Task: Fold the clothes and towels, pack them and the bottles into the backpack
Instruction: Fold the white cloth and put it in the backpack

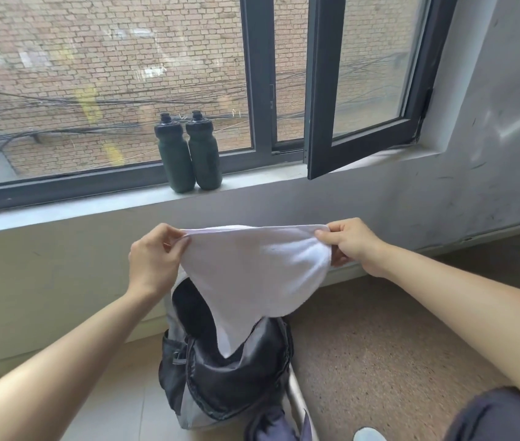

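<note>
1. Dark cloth (500, 415) fills the lower right corner, with a pale rounded shoe tip (368, 434) just left of it at the bottom edge.
2. Two bare forearms reach forward from the lower corners toward the middle of the view.
3. At the end of the left forearm, the left hand (153, 256) pinches the upper left corner of a white towel (252, 275), its fingers curled round the hem.
4. Opposite it, the right hand (351, 246) pinches the upper right corner the same way, thumb and fingers clamped on the edge.
5. Held up between both hands, the towel sags and narrows to a tip that hangs over the open mouth of the backpack (230, 377); whether the tip touches the bag cannot be told.
6. Black and grey, the backpack stands upright on the floor (379, 345) against the wall under the windowsill (93, 202), its main compartment unzipped and dark inside.
7. A dark garment (271, 424) lies crumpled at the foot of the backpack, cut off by the bottom edge.
8. Two dark green bottles, the left bottle (174, 154) and the right bottle (204, 151), stand upright and touching on the windowsill, close to the glass.
9. To their right, a dark-framed window sash (363, 138) is swung open into the room; a brick wall (93, 58) and cables show outside.
</note>
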`<state>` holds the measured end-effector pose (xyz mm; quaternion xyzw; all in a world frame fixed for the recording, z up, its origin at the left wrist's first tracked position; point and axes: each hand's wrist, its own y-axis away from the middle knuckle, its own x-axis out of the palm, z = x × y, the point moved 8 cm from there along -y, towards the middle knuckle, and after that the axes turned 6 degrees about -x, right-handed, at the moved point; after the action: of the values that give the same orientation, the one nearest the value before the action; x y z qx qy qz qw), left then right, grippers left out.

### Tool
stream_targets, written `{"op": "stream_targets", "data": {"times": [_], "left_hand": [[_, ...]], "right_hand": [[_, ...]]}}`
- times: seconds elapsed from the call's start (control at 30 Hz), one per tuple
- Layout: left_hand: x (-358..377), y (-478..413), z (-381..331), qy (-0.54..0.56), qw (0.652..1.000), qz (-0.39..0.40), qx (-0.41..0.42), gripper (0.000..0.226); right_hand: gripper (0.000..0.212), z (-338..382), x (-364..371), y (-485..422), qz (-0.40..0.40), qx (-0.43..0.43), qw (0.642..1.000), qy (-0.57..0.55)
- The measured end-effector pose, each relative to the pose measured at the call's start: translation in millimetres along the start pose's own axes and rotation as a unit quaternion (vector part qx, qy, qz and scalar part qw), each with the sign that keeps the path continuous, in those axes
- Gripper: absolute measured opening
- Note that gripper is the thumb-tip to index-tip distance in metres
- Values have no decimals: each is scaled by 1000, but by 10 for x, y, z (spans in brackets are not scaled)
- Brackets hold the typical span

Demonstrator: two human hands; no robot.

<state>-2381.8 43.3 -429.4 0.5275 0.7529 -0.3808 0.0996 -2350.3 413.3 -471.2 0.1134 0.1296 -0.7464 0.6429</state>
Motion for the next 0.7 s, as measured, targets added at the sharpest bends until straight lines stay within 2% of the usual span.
{"op": "stream_targets", "data": {"times": [0.13,0.2,0.3,0.43,0.6,0.7], "left_hand": [[92,50,95,-27,998,56,-26,28],[100,48,125,-24,996,68,-49,8],[129,36,241,28,987,90,-127,26],[300,148,199,219,931,162,-244,26],[464,310,-173,270,893,258,-251,16],[560,421,-382,288,879,292,-244,11]], "right_hand": [[26,-33,-26,-20,-31,-14,999,-5],[30,-45,-21,-26,-30,-12,999,-1],[35,-38,6,-38,-26,-10,999,-32],[33,29,42,-20,-44,-21,998,-38],[35,296,138,61,-78,-64,994,-33],[37,521,305,169,-67,-95,993,-29]]}}
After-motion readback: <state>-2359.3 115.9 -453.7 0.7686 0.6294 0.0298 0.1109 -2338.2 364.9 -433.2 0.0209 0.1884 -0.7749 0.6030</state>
